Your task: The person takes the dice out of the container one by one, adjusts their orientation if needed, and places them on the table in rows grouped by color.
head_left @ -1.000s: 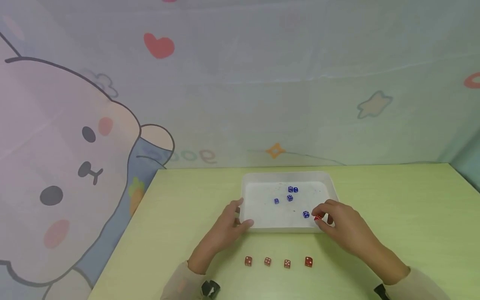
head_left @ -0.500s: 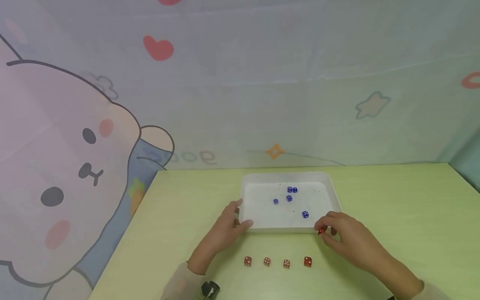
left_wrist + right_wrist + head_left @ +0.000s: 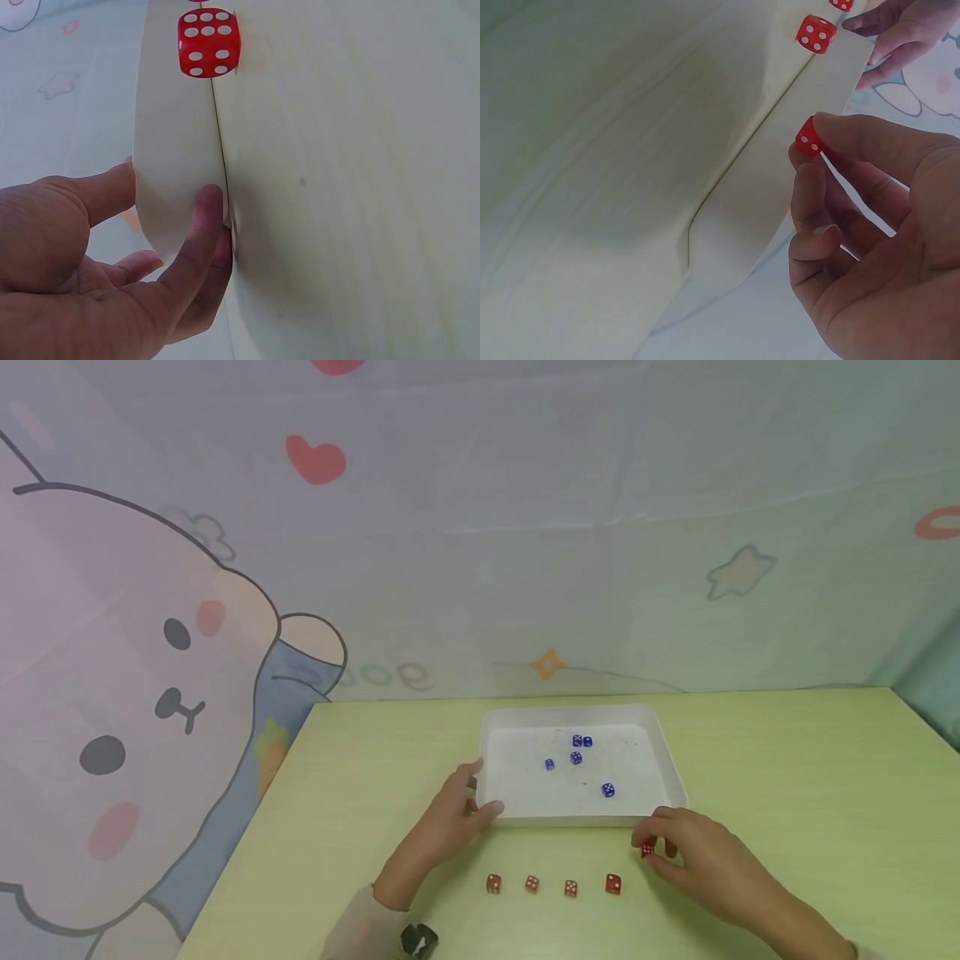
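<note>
In the head view, my right hand (image 3: 701, 860) pinches a red die (image 3: 647, 850) between thumb and fingertips, just in front of the tray's near right corner. The right wrist view shows this die (image 3: 808, 140) with white pips facing out. My left hand (image 3: 447, 817) holds the near left corner of a white tray (image 3: 525, 797), its thumb and fingers spread around that corner. Several blue dice lie inside the tray, one blue die (image 3: 607, 790) apart from the others. In front of the tray, several red dice form a row, with a red die (image 3: 613, 884) at its right end.
The tray stands on a pale yellow-green table (image 3: 787, 760). A cloth backdrop (image 3: 480, 527) with cartoon prints hangs behind the table's far edge. A dark strap (image 3: 418, 941) shows near the left sleeve (image 3: 363, 922).
My right hand has brought the red die out of the tray, over its near rim and toward me. My left hand stays at the tray's corner.
</note>
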`<state>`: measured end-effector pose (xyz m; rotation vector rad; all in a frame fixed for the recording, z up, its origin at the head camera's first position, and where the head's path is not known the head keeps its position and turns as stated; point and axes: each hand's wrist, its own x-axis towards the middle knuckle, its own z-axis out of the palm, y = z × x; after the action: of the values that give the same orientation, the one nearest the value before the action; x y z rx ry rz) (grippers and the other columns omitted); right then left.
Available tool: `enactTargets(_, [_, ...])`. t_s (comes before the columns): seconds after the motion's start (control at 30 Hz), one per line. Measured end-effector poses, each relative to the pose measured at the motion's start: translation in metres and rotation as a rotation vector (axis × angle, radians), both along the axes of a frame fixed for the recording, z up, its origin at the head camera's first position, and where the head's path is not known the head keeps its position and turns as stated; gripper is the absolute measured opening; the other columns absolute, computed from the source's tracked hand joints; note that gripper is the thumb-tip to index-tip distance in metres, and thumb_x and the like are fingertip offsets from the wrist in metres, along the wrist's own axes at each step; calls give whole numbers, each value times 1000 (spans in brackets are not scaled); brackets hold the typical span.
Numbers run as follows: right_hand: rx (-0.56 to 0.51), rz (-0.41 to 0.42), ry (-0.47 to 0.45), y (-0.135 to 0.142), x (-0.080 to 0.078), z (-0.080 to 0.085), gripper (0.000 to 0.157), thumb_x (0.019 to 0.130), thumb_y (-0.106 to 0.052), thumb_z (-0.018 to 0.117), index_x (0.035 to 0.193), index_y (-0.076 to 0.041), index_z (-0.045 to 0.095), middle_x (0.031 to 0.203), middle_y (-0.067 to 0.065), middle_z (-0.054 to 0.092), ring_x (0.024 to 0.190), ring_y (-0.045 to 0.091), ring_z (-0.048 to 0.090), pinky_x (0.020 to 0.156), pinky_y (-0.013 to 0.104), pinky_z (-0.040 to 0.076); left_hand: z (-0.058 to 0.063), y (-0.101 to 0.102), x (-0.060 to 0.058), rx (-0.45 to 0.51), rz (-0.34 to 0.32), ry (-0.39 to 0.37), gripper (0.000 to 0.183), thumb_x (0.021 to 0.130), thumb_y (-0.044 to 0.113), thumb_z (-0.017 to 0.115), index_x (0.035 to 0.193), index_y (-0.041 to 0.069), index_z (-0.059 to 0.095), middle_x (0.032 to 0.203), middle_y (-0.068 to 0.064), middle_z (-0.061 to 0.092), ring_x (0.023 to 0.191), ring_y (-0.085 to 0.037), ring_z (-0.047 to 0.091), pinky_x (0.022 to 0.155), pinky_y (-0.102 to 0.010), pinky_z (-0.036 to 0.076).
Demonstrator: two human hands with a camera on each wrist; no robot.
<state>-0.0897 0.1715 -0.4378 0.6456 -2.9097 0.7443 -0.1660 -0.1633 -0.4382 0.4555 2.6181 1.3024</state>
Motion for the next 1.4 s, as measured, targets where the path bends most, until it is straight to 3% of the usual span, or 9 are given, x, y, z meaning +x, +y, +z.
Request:
enactTargets(0.93, [-10, 68, -95, 3, 14, -20, 25, 86, -6, 83, 92, -27, 72, 88, -22, 57, 72, -5, 47, 63, 23, 45, -2, 0, 0, 22, 0, -5, 74, 104, 21, 70, 160, -7, 31, 138, -29, 52, 107, -33, 61, 88, -48, 56])
enactTargets(1.13, [-12, 92, -64, 5, 14, -22, 27, 83, -4, 84, 95, -25, 72, 88, -20, 55, 73, -5, 47, 63, 23, 45, -1, 0, 1, 19, 7, -13, 74, 104, 21, 70, 160, -7, 31, 139, -29, 52, 109, -33, 61, 89, -48, 55])
enactTargets(1.4, [-21, 60, -101, 3, 11, -15, 20, 86, -17, 87, 101, -23, 75, 92, -19, 61, 73, -4, 48, 62, 23, 46, -4, -2, -2, 29, -11, -11, 73, 105, 21, 69, 160, -8, 30, 137, -28, 53, 106, -30, 61, 85, -43, 55])
